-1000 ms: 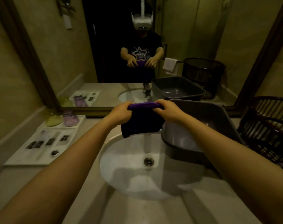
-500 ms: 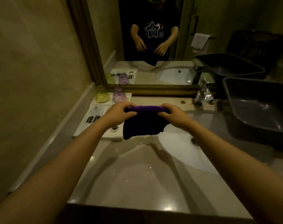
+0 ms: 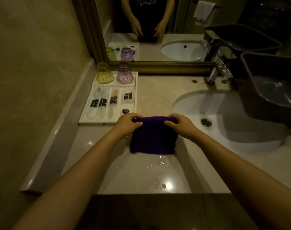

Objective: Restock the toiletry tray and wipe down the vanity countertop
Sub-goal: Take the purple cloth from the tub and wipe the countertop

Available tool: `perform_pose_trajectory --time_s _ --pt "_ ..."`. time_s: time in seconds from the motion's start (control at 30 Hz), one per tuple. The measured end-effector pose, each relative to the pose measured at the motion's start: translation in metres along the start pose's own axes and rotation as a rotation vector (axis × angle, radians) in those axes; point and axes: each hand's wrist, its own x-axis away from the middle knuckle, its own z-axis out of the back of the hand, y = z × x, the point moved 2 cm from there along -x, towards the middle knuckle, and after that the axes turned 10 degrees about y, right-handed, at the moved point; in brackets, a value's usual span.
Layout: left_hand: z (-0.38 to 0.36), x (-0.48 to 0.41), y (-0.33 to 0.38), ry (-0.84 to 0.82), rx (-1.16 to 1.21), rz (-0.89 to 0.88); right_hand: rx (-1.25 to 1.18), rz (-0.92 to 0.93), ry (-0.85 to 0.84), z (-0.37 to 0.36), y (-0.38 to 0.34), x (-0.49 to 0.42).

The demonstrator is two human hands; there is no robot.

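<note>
A folded purple cloth (image 3: pixel 154 138) hangs from both hands, its lower edge on the beige vanity countertop (image 3: pixel 154 93), left of the sink. My left hand (image 3: pixel 127 124) pinches its top left corner and my right hand (image 3: pixel 181 126) pinches the top right corner. Water drops lie on the counter just in front of the cloth. The white toiletry tray (image 3: pixel 136 90) sits at the left by the wall, holding several wrapped items, a yellow glass (image 3: pixel 104 73) and a purple glass (image 3: pixel 125 74), both upside down.
The white sink (image 3: pixel 232 133) lies to the right with a chrome faucet (image 3: pixel 219 70) behind it. A dark plastic tub (image 3: pixel 272 87) overhangs the sink's right side. A mirror (image 3: pixel 158 30) runs along the back. A wall bounds the counter on the left.
My view swung from the sink to the counter left of it. Both hands carried the cloth down and leftwards; its lower edge now meets the countertop.
</note>
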Motion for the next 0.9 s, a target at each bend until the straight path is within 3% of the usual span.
perform_pose_trajectory --time_s 0.07,0.17,0.23,0.3,0.37,0.47,0.63,0.9 --pt "-0.003 -0.005 -0.011 0.062 -0.063 0.009 0.177 0.007 0.044 -0.011 0.007 -0.006" --pt "0.002 0.000 -0.034 0.254 -0.145 -0.064 0.629 0.149 0.172 -0.032 0.014 -0.008" --pt "0.010 0.013 -0.056 0.411 -0.234 -0.160 0.665 0.319 0.149 -0.052 0.012 -0.004" --pt "0.018 0.027 -0.081 0.492 -0.376 -0.235 0.615 0.448 0.002 -0.074 0.011 -0.001" --pt "0.024 0.037 -0.103 0.500 -0.491 -0.268 0.592 0.463 -0.106 -0.088 0.013 -0.002" --pt "0.025 0.039 -0.118 0.455 -0.587 -0.286 0.624 0.454 -0.125 -0.093 0.017 -0.003" --pt "0.021 0.032 -0.130 0.346 -0.731 -0.167 0.638 0.508 -0.162 -0.097 0.023 0.034" --pt "0.017 0.030 -0.138 0.335 -0.832 -0.122 0.652 0.364 -0.010 -0.084 0.035 0.022"
